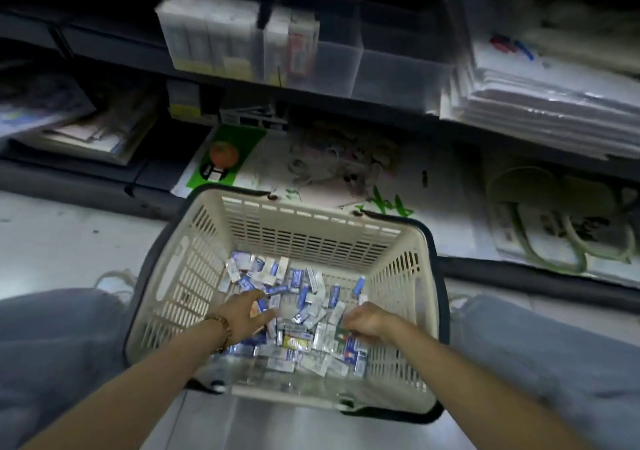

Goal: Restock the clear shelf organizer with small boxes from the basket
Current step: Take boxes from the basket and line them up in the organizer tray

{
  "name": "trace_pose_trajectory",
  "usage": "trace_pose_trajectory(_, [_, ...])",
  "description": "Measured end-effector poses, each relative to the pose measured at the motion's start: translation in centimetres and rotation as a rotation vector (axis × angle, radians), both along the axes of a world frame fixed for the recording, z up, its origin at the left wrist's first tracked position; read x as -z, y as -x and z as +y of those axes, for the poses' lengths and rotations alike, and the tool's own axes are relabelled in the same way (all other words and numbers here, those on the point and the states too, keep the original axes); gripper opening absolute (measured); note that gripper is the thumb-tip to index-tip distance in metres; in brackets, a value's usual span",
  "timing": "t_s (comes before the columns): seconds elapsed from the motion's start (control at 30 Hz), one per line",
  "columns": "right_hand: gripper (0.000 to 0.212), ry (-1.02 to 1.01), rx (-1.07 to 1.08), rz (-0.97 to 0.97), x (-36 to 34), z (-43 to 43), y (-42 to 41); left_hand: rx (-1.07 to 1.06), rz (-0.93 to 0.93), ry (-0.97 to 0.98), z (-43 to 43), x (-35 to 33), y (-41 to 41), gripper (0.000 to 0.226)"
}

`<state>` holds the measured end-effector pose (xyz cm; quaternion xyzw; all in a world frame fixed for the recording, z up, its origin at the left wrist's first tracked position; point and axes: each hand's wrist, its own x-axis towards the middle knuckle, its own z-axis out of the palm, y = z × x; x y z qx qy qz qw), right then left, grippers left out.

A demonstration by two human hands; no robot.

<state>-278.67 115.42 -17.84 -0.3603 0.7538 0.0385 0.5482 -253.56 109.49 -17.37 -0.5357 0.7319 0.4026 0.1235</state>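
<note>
A cream plastic basket with dark handles stands on the floor between my knees. Its bottom is covered with several small white, blue and yellow boxes. My left hand reaches into the pile with fingers spread and straight, touching the boxes. My right hand is down in the pile at the right, fingers curled; whether it holds a box is hidden. The clear shelf organizer sits on the shelf above the basket. Its left compartments hold upright boxes; its right compartments look empty.
Stacks of white plastic-wrapped packs lie on the shelf right of the organizer. Papers and flat packs fill the lower left shelf. A green card with an orange ball and printed sheets lie on the bottom shelf behind the basket.
</note>
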Motion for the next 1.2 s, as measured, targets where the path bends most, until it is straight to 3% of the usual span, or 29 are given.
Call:
trace_pose_trajectory(0.1, [0.035, -0.017, -0.18, 0.023, 2.8, 0.6, -0.5, -0.039, -0.033, -0.113, 0.9, 2.3, -0.9, 0.057])
trace_pose_trajectory(0.2, [0.046, -0.029, -0.228, 0.044, 4.6, 1.1, -0.5, -0.128, -0.019, -0.18, 0.9, 3.7, -1.9, 0.051])
trace_pose_trajectory(0.6, [0.053, 0.086, -0.391, 0.122, 7.5, 1.8, 0.0, -0.128, -0.042, -0.236, 0.5, 4.5, -1.8, 0.043])
trace_pose_trajectory(0.77, [0.07, 0.051, -0.43, 0.182, 8.6, 2.4, -0.6, -0.118, -0.054, -0.25, 0.8, 4.5, -1.9, 0.043])
trace_pose_trajectory(0.9, [0.03, 0.184, -0.25, 0.121, 8.9, 2.5, 0.0, -0.117, -0.045, -0.254, 0.7, 4.8, -1.9, 0.041])
trace_pose_trajectory(1.07, [0.015, 0.253, 0.002, 0.037, 7.4, 1.7, -0.5, -0.181, 0.002, -0.239, 0.3, 5.1, -1.8, 0.051])
trace_pose_trajectory(1.2, [0.02, 0.302, 0.421, -0.362, 4.1, -1.7, -4.0, -0.372, 0.208, -0.245, 0.1, 4.8, -1.5, 0.051])
